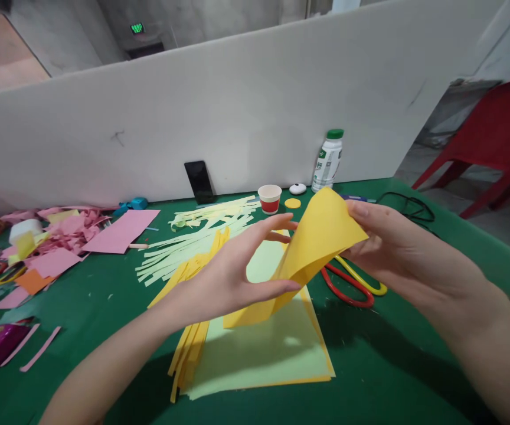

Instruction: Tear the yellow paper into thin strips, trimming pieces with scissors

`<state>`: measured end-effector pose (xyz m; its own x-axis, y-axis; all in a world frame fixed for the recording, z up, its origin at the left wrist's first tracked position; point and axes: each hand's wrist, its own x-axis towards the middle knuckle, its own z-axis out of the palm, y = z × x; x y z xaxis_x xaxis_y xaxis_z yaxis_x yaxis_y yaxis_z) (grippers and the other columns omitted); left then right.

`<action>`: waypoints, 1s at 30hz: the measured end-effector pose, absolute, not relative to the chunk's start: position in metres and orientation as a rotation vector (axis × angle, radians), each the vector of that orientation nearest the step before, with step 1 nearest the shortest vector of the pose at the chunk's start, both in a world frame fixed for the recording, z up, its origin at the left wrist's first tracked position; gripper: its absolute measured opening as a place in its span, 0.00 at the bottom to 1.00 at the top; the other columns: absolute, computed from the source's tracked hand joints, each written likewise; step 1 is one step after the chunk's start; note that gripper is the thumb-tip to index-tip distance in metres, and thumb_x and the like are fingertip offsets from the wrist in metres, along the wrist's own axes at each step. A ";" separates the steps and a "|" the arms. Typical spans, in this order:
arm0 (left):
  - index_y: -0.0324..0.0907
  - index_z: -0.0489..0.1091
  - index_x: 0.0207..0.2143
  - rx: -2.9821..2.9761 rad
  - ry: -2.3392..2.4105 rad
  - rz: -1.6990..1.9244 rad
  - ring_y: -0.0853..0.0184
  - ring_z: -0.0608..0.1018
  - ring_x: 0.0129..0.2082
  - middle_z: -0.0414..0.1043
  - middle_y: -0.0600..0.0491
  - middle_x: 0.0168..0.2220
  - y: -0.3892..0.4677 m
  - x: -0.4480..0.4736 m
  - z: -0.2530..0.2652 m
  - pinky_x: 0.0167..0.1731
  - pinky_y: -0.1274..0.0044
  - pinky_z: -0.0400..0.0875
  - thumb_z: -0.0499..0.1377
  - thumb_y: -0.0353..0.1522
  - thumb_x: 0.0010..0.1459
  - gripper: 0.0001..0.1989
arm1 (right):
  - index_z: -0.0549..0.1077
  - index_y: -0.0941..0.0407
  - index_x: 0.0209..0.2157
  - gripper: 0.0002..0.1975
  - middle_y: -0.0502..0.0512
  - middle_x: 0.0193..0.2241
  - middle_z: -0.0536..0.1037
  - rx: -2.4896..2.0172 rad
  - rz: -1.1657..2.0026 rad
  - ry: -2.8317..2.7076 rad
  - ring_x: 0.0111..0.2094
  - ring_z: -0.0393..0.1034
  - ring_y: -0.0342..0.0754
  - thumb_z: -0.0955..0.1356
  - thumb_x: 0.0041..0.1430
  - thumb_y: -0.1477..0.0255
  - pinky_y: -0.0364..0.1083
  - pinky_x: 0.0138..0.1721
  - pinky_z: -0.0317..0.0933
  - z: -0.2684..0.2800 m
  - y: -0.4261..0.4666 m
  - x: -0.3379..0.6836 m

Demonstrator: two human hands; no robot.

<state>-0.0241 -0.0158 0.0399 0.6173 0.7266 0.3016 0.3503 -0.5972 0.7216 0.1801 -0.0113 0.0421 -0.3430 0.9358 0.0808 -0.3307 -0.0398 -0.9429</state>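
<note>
A curled sheet of yellow paper (312,236) is held up above the table, its lower end hanging over the stacked paper. My right hand (396,254) pinches its upper right edge between thumb and fingers. My left hand (232,271) spans the sheet's left side, thumb against the lower part and fingertips partly hidden behind it. Beneath lies a stack of pale green paper (259,360) with yellow edges showing. Yellow paper strips (193,348) lie along the stack's left side. Scissors (350,289) with red and yellow handles rest by my right hand, blades hidden.
Pale green strips (162,257) lie farther back. Along the white partition (255,118) stand a phone (199,182), a paper cup (270,199) and a bottle (327,160). Pink paper scraps (66,236) cover the left side. A black cable (414,206) lies right; beyond is a red chair (498,136).
</note>
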 end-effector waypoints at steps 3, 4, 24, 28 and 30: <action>0.52 0.57 0.55 2.030 0.781 0.798 0.63 0.68 0.52 0.61 0.54 0.56 -0.014 -0.027 0.042 0.49 0.75 0.65 0.60 0.34 0.53 0.27 | 0.75 0.55 0.26 0.08 0.48 0.26 0.73 -0.791 1.582 -1.139 0.29 0.67 0.38 0.69 0.49 0.64 0.36 0.29 0.63 0.046 -0.011 0.183; 0.52 0.60 0.54 1.930 0.762 0.810 0.63 0.69 0.51 0.63 0.54 0.55 -0.013 -0.029 0.043 0.47 0.75 0.67 0.59 0.34 0.53 0.24 | 0.74 0.55 0.26 0.09 0.48 0.27 0.73 -0.820 1.579 -1.126 0.29 0.67 0.39 0.69 0.48 0.64 0.37 0.30 0.63 0.047 -0.010 0.184; 0.45 0.73 0.38 0.922 0.853 0.743 0.65 0.78 0.36 0.76 0.52 0.39 -0.008 -0.027 -0.010 0.34 0.77 0.73 0.65 0.33 0.46 0.13 | 0.73 0.53 0.28 0.10 0.46 0.24 0.72 -1.122 1.364 -1.230 0.23 0.65 0.39 0.71 0.45 0.63 0.39 0.22 0.56 0.013 0.019 0.167; 0.44 0.72 0.37 0.863 0.829 0.838 0.65 0.78 0.35 0.76 0.52 0.38 -0.007 -0.026 -0.013 0.34 0.77 0.73 0.65 0.33 0.46 0.13 | 0.73 0.55 0.26 0.12 0.49 0.26 0.76 -1.094 1.473 -1.222 0.26 0.68 0.41 0.70 0.45 0.60 0.41 0.26 0.60 0.007 0.015 0.159; 0.44 0.72 0.37 0.863 0.805 0.832 0.66 0.78 0.34 0.77 0.53 0.37 -0.006 -0.028 -0.015 0.33 0.77 0.73 0.66 0.32 0.45 0.14 | 0.72 0.56 0.24 0.12 0.48 0.24 0.75 -1.143 1.440 -1.259 0.25 0.68 0.41 0.71 0.44 0.61 0.40 0.26 0.60 0.003 0.015 0.155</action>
<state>-0.0275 -0.0059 -0.0150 0.4386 0.8625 -0.2523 -0.2808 0.3982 0.8733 0.1554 0.0154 0.0032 -0.1873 0.9784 -0.0870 -0.0445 -0.0970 -0.9943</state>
